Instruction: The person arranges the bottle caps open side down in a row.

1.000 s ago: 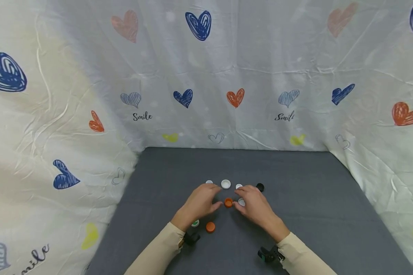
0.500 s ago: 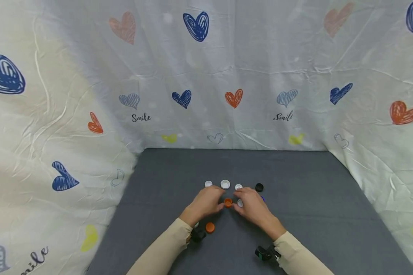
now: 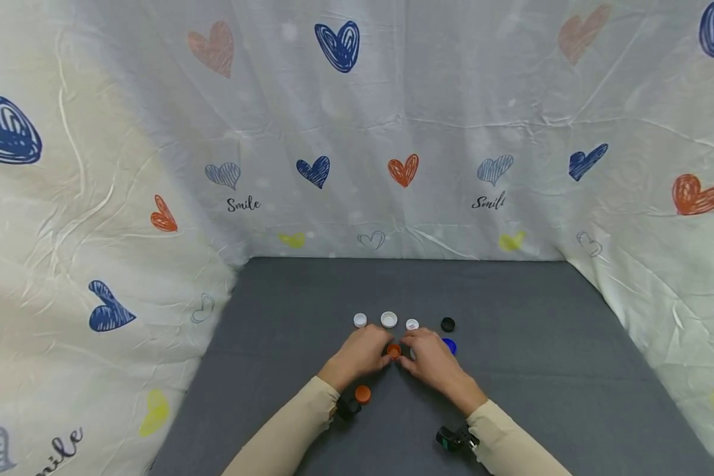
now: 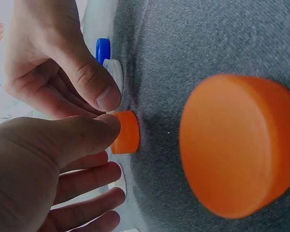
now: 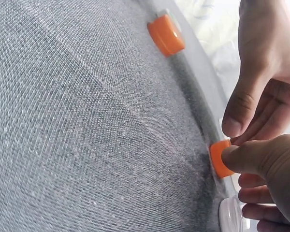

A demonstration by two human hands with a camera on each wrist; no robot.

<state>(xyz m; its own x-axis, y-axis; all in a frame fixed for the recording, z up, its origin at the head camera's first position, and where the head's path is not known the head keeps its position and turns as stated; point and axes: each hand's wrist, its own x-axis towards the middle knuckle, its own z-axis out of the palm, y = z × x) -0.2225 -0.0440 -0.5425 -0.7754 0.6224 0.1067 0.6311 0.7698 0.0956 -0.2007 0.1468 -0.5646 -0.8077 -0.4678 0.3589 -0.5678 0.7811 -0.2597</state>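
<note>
An orange bottle cap (image 3: 394,351) lies on the grey cloth with its hollow side up, between my two hands. From the left my left hand (image 3: 359,354) closes in, its thumb (image 4: 94,133) overlapping the cap in the left wrist view and its other fingers spread loosely. My right hand (image 3: 434,360) comes from the opposite side, thumb (image 5: 237,157) right at the cap's edge, fingers gently bent. Both sets of fingertips stand close around the rim. A pale cap (image 5: 230,213) is mostly hidden by the right hand in the head view.
Behind the hands are white caps (image 3: 389,319), a black cap (image 3: 448,324) and a blue cap (image 3: 449,346). A second orange cap (image 3: 362,395) sits nearer, beside the left wrist. Heart-printed curtains (image 3: 452,99) border the grey-covered table (image 3: 512,304).
My left hand has moved right, toward the orange cap, and the right hand slightly left. The blue cap has come into view; the left forearm now covers the green-and-white cap.
</note>
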